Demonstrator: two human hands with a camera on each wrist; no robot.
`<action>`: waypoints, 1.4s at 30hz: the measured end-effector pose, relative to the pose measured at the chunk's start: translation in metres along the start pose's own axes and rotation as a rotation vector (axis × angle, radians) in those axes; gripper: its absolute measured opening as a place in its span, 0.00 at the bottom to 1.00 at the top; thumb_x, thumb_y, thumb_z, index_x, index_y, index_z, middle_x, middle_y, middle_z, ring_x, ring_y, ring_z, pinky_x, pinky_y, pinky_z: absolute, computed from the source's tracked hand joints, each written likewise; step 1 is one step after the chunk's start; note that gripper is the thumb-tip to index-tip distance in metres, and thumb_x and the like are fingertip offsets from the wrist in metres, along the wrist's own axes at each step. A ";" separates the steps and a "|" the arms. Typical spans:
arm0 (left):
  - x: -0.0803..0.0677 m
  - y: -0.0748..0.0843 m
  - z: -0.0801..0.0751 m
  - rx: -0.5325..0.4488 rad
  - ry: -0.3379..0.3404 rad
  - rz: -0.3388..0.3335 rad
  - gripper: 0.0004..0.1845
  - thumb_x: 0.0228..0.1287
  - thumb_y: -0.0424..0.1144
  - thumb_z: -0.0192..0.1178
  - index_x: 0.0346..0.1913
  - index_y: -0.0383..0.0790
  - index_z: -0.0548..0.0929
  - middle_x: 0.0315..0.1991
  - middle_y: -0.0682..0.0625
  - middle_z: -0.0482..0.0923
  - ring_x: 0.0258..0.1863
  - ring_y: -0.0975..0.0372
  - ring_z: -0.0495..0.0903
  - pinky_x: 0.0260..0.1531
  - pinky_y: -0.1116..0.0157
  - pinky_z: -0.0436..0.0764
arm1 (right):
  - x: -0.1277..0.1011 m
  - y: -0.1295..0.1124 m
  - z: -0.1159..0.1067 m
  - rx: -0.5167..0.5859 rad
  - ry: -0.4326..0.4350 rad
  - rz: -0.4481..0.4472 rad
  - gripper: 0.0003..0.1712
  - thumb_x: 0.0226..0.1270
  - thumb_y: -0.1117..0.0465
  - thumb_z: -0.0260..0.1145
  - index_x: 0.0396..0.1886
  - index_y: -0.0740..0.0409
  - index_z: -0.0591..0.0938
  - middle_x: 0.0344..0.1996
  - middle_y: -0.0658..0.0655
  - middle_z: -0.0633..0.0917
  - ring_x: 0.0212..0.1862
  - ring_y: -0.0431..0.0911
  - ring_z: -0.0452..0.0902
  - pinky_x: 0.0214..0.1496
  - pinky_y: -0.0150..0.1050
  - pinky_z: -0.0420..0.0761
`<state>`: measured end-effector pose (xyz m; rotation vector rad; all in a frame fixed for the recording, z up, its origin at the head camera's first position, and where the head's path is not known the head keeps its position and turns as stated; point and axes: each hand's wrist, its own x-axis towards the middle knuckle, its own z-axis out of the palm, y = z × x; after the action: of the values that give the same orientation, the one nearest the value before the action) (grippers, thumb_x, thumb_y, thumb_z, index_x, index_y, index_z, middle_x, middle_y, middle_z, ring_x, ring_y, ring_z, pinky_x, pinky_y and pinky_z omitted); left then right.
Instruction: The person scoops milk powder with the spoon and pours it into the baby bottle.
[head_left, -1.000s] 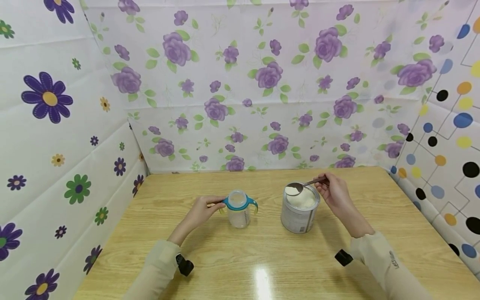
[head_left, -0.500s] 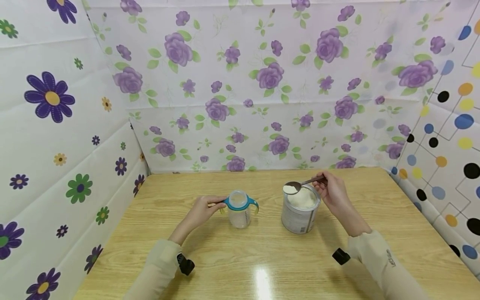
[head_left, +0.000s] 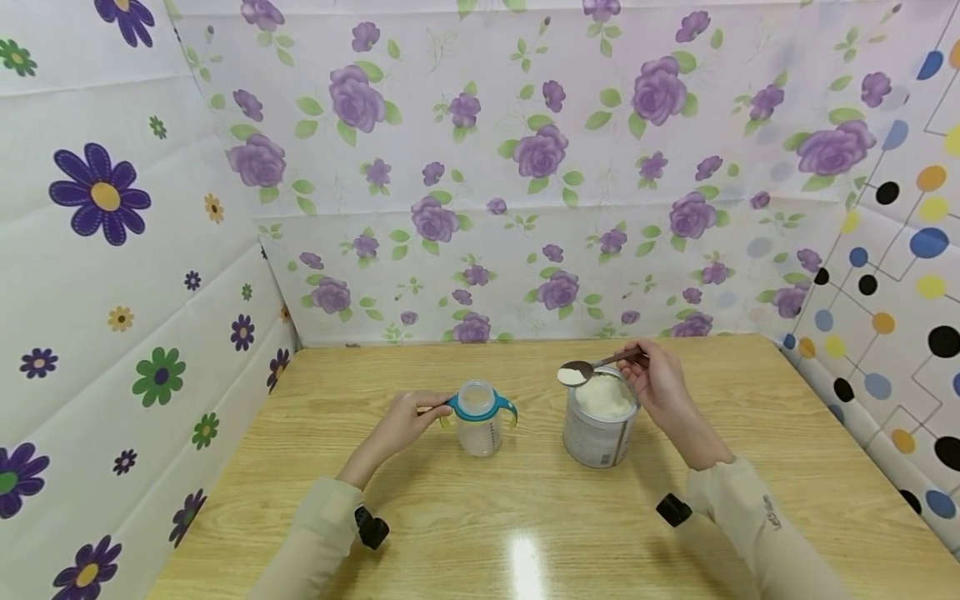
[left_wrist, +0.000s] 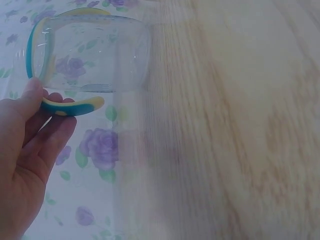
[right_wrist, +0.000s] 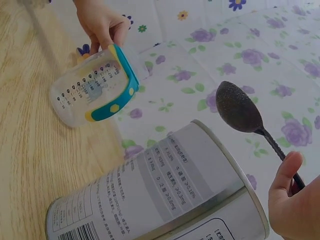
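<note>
A clear baby bottle (head_left: 479, 427) with a teal collar and handles stands open on the wooden table (head_left: 525, 533). My left hand (head_left: 405, 421) pinches its left handle (left_wrist: 70, 106) between thumb and fingers. An open silver tin (head_left: 600, 421) of white powder stands to the bottle's right. My right hand (head_left: 654, 382) grips a metal spoon (head_left: 579, 372) by the handle. The spoon bowl carries white powder and hangs just past the tin's left rim. In the right wrist view the spoon (right_wrist: 240, 107) shows from below, above the tin (right_wrist: 165, 195), with the bottle (right_wrist: 95, 92) beyond.
Flowered cloth walls (head_left: 487, 167) close the table at the back and left, and a dotted one (head_left: 892, 275) stands at the right. Bare tabletop lies in front of the bottle and tin.
The right hand has lifted the loaded spoon out of the tin and carried it leftward past the rim, towards the bottle. The left hand and bottle have stayed put.
</note>
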<state>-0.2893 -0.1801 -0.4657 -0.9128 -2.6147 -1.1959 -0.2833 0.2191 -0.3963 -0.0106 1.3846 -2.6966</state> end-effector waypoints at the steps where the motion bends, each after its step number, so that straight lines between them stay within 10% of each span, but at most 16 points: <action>1: 0.000 0.000 0.000 0.004 -0.002 0.007 0.17 0.67 0.37 0.59 0.56 0.37 0.82 0.51 0.42 0.84 0.48 0.53 0.85 0.42 0.66 0.84 | 0.000 0.000 0.000 0.001 0.002 0.001 0.22 0.80 0.60 0.40 0.29 0.58 0.77 0.27 0.52 0.83 0.26 0.38 0.79 0.30 0.24 0.79; 42: 0.000 -0.001 -0.001 0.012 -0.010 0.024 0.17 0.68 0.37 0.59 0.58 0.38 0.82 0.52 0.43 0.83 0.48 0.54 0.85 0.44 0.65 0.84 | 0.007 0.016 0.029 0.068 0.005 -0.019 0.20 0.80 0.59 0.40 0.32 0.59 0.76 0.29 0.52 0.82 0.28 0.38 0.77 0.31 0.24 0.78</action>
<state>-0.2899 -0.1812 -0.4655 -0.9477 -2.6075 -1.1716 -0.2873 0.1862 -0.3927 -0.0114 1.2998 -2.7590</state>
